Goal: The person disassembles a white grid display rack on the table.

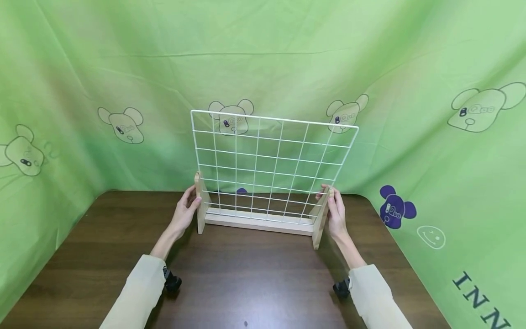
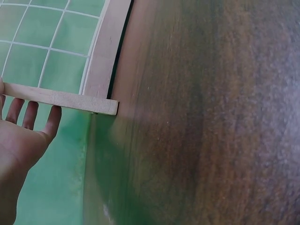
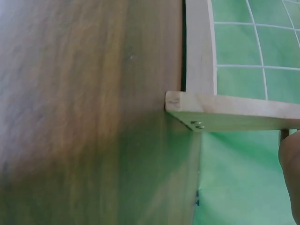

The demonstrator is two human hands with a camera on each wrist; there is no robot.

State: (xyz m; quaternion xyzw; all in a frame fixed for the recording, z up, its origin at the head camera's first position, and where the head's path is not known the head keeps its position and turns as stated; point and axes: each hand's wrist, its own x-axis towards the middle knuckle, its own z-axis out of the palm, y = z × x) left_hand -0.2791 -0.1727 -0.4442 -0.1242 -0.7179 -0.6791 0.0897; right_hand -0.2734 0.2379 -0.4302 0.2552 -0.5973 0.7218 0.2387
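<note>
Standing on the counter [image 1: 246, 274] near the green cloth [image 1: 263, 45], a rack [image 1: 259, 224] is held at both ends. Its long side is set from left to right, with the right end nearer. The white grid [image 1: 277, 157] is pointed up, and a wood bar [image 2: 107, 47] is stretched low between the ends. The left wood end [image 1: 201, 220] is held by the left hand's grip [image 1: 186, 211], and the right wood end [image 1: 322, 219] by the right hand's grip [image 1: 335, 215].
</note>
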